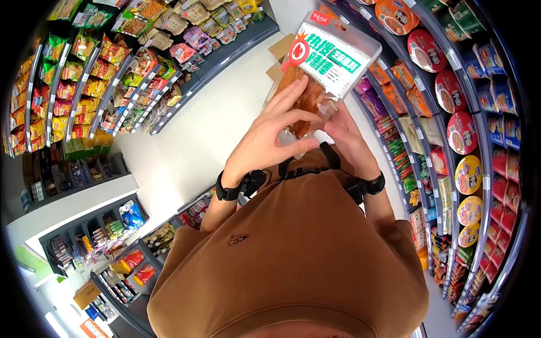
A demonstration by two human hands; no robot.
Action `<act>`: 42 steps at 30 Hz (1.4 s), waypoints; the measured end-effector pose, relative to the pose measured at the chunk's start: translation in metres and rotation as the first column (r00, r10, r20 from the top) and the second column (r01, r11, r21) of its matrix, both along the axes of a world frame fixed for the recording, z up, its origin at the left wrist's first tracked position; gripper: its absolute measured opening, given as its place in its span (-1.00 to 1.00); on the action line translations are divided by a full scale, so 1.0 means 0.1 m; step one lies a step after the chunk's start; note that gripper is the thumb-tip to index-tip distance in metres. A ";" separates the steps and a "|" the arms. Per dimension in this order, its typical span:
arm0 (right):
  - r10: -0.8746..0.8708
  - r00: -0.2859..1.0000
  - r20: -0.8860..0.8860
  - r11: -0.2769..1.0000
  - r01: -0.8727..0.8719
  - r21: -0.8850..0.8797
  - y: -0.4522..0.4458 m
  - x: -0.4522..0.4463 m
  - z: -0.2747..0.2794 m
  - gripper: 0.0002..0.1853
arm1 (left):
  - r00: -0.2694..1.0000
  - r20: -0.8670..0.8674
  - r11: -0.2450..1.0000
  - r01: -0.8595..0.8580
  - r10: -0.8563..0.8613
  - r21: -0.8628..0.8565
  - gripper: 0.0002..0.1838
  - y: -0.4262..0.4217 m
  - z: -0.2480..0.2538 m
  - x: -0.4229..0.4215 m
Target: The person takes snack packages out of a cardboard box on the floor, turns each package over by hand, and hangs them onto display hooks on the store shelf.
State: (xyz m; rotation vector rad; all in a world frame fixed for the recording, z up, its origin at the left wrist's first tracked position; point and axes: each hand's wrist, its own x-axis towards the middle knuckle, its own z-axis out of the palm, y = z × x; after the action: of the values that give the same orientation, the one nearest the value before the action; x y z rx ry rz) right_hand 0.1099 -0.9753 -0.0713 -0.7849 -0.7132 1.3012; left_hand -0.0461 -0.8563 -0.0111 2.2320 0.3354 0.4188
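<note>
A clear plastic snack pack (pixel 338 59) with a white and green label and a red top tab is held up before my chest, tilted. Brown food strips show through its lower half. My left hand (pixel 273 121) lies over the pack's front, fingers stretched across the strips. Its thumb and index finger curve round the crinkled bottom end. My right hand (pixel 352 138) grips the lower right corner, with some of its fingers hidden behind the pack. Both wrists wear black straps.
On the right, tall shelves hold red and yellow round noodle tubs (pixel 462 132) and packets. Racks of bagged snacks (pixel 84 107) line the left. Cardboard boxes (pixel 276 70) sit behind the pack. Pale floor (pixel 197 127) runs between the shelves. A counter edge (pixel 73 203) stands lower left.
</note>
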 end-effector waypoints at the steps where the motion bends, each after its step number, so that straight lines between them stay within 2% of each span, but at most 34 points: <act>1: -0.062 0.996 0.066 0.997 0.065 -0.048 -0.03 0.02 0.01 -0.21 | 1.000 0.001 1.000 0.010 -0.010 0.002 -0.65 -0.04 0.01 0.05; 4: -0.125 0.989 0.086 0.986 0.133 -0.100 -0.06 0.02 -0.06 -0.32 | 1.000 -0.023 0.996 0.022 -0.021 0.081 -0.57 -0.10 0.02 0.11; 5: -0.135 0.987 0.088 0.985 0.144 -0.100 -0.06 0.03 -0.06 -0.32 | 1.000 -0.020 0.999 0.021 -0.020 0.036 -0.59 -0.10 0.02 0.12; 7: -0.154 0.985 -0.078 0.972 0.136 -0.192 -0.10 0.06 -0.06 -0.36 | 0.999 -0.016 1.000 0.028 -0.028 -0.012 -0.60 -0.07 0.02 0.13; 9: -0.181 0.978 -0.105 0.968 0.158 -0.196 -0.12 0.08 -0.09 -0.36 | 0.998 0.011 0.965 0.060 -0.059 -0.254 -0.68 0.01 0.07 0.09; 10: -0.199 0.971 -0.133 0.965 0.171 -0.199 -0.13 0.09 -0.11 -0.36 | 0.998 0.012 0.964 0.065 -0.065 -0.256 -0.68 0.05 0.06 0.06; 12: -0.190 0.970 -0.151 0.969 0.160 -0.190 -0.16 0.12 -0.18 -0.35 | 0.997 0.073 0.960 -0.018 0.039 -0.278 -0.79 0.15 -0.02 -0.01; 15: -0.208 0.968 -0.139 0.961 0.175 -0.216 -0.19 0.13 -0.17 -0.35 | 0.958 0.157 0.902 -0.158 0.238 -0.402 -0.87 0.27 -0.09 -0.11; 16: -0.231 0.967 -0.106 0.947 0.198 -0.254 -0.20 0.12 -0.14 -0.36 | 0.945 0.130 0.864 -0.212 0.300 -0.457 -0.84 0.30 -0.08 -0.15; 19: -0.235 0.965 -0.120 0.948 0.200 -0.247 -0.22 0.11 -0.07 -0.37 | 0.939 0.111 0.863 -0.246 0.325 -0.442 -0.78 0.39 -0.17 -0.16; 21: -0.301 0.949 -0.099 0.921 0.262 -0.288 -0.25 0.09 -0.03 -0.37 | 0.937 -0.028 0.785 -0.308 0.349 -0.537 -0.71 0.39 -0.21 -0.11; 26: -0.388 0.914 -0.115 0.886 0.336 -0.319 -0.33 0.16 -0.08 -0.39 | 0.969 -0.007 0.770 -0.200 0.246 -0.606 -0.66 0.46 -0.27 0.11; 28: -0.439 0.894 -0.086 0.857 0.388 -0.339 -0.35 0.17 -0.10 -0.40 | 0.995 -0.050 0.768 -0.102 0.091 -0.632 -0.67 0.52 -0.30 0.14; 31: -0.466 0.875 -0.133 0.832 0.381 -0.404 -0.35 0.15 -0.17 -0.38 | 0.997 -0.061 0.825 -0.067 0.040 -0.561 -0.69 0.45 -0.37 0.11; 32: -0.463 0.876 -0.134 0.832 0.378 -0.406 -0.34 0.15 -0.17 -0.38 | 0.997 -0.063 0.824 -0.071 0.043 -0.562 -0.69 0.44 -0.36 0.10; 34: -0.474 0.864 -0.168 0.837 0.383 -0.390 -0.31 0.16 -0.18 -0.36 | 0.976 -0.217 0.825 -0.125 0.003 -0.551 -0.69 0.43 -0.32 0.11; 38: -0.488 0.857 -0.168 0.810 0.373 -0.452 -0.19 0.13 -0.16 -0.35 | 0.983 -0.184 0.826 -0.120 0.021 -0.551 -0.69 0.51 -0.40 0.11; 42: -0.401 0.894 -0.199 0.860 0.293 -0.418 -0.08 0.11 -0.24 -0.37 | 0.957 -0.264 0.808 -0.251 0.123 -0.533 -0.70 0.47 -0.36 -0.05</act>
State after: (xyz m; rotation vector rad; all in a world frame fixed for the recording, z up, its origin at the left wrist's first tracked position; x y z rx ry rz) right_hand 0.1206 -0.9830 -0.0953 -0.9652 -0.0743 1.1908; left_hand -0.0507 -0.8093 -0.0469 1.6614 0.7069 0.1428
